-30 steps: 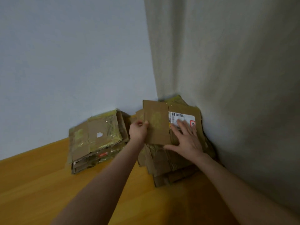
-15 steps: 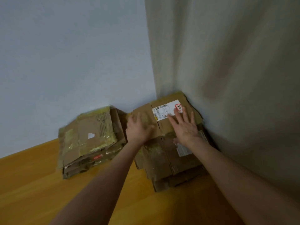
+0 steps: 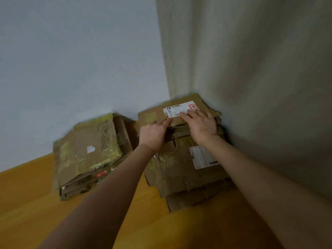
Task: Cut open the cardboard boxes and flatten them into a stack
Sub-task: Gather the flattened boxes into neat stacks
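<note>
**Now that the labelled sheet is down, the corner stack is one higher**

Where a second ago your left hand pinched the edge of the cardboard sheet and held it tilted, it has let go. The sheet has slid to the centre of the frame, into the corner between the wall and the curtain, and lies flat on the far end of the right-hand stack.

Both your hands press on it with nothing gripped. Your left fingers are stretched out toward the edge of the white label, and your right hand has its fingers spread across that label.

This sheet looks placed, so judge that step done. It sits further back than the sheets under it, so you may want to square it up. The other stack sits lower left on the wooden floor, just beside this one. No uncut box is in view.
</note>
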Tool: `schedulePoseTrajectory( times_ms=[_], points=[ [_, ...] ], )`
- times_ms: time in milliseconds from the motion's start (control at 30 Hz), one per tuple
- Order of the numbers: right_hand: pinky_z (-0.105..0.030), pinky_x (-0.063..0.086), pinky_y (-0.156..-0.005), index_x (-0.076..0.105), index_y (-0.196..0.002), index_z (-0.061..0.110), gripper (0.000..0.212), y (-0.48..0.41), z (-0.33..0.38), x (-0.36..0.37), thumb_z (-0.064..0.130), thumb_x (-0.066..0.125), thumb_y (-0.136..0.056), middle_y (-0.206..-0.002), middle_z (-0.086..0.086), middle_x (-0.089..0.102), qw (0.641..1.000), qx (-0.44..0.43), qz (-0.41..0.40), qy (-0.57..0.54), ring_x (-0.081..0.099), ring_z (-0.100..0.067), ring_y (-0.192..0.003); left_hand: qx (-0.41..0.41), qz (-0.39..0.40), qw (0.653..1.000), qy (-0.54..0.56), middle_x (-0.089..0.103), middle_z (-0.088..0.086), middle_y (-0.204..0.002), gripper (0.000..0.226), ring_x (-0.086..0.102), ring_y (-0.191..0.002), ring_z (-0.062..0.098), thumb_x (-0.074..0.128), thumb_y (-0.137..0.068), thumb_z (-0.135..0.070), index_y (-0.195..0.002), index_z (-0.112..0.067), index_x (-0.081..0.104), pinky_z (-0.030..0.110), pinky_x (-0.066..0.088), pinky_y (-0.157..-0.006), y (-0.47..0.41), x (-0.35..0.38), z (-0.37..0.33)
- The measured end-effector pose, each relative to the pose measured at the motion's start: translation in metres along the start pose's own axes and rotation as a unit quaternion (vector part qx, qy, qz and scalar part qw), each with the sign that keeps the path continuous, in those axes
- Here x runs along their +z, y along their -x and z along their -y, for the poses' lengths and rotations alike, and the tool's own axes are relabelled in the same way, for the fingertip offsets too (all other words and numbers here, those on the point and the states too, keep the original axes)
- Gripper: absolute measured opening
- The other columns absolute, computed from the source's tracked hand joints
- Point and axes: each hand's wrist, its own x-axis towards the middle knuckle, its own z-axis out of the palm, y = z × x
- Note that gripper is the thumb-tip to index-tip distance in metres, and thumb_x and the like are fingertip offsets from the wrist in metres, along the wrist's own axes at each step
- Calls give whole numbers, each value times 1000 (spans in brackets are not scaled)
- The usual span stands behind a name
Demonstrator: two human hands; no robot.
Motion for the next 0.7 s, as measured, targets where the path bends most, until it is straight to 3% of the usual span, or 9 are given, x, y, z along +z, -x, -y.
schedulePoseTrajectory(
  times_ms=[167,233,300,367,433,500,567,633,700],
  points=[
    [-40,20,-110,33,-144,41,58,17,-8,-29,21,50,-92,-151,8,36,992,7,-109,-60,28,-21,-139,-17,-102,995,1,36,-12,-153,54,48,-131,22,46,-101,-24,-150,-35,26,35,53,-74,15,-37,0],
    [-52,12,-114,28,-146,42,69,30,-5,-36,48,60,-84,-155,6,28,995,-25,-30,-89,18,-24,-143,-13,-109,994,-4,35,-11,-153,52,45,-134,24,43,-102,-24,-150,-35,27,37,52,-79,33,-42,-2],
    [-56,13,-114,33,-144,40,85,46,-4,-43,69,63,-70,-155,6,28,971,-32,83,-222,15,-24,-145,3,-96,995,7,34,-10,-154,51,42,-136,25,40,-102,-24,-150,-34,28,37,51,-84,61,-35,-10],
    [-45,30,-112,52,-134,33,71,61,-3,-42,65,65,-72,-146,2,45,920,9,80,-383,35,-22,-138,28,-84,996,31,37,-8,-153,49,44,-135,26,41,-102,-28,-150,-32,31,37,52,-84,94,-23,-28],
    [-40,39,-105,58,-129,26,51,77,-1,-31,49,63,-84,-137,-3,53,940,56,30,-335,47,-22,-127,53,-73,994,59,44,-4,-149,53,49,-130,28,52,-97,-35,-148,-30,37,38,54,-84,123,-7,-51],
    [-40,38,-105,47,-137,24,55,95,-4,-10,42,62,-87,-142,-5,43,960,120,50,-248,42,-25,-128,59,1,995,85,35,-1,-155,62,38,-139,28,53,-95,-44,-151,-31,30,44,42,-103,138,11,-67],
    [-44,34,-108,31,-144,24,71,108,-10,9,46,63,-85,-149,-7,28,956,178,95,-214,31,-28,-134,17,74,988,132,17,2,-160,74,20,-146,25,48,-91,-59,-153,-33,18,45,20,-118,142,23,-70],
    [-51,26,-112,16,-149,23,92,112,-18,22,55,67,-79,-155,-11,13,953,209,101,-193,19,-33,-141,-106,42,967,226,11,2,-160,85,19,-145,26,55,-86,-61,-153,-30,14,44,25,-117,140,26,-60],
    [-55,23,-112,8,-151,21,110,109,-25,29,60,72,-71,-157,-13,7,938,249,84,-226,15,-36,-143,-263,8,885,383,14,6,-159,93,26,-143,29,68,-82,-51,-153,-22,16,45,33,-113,130,24,-45]
  ],
)
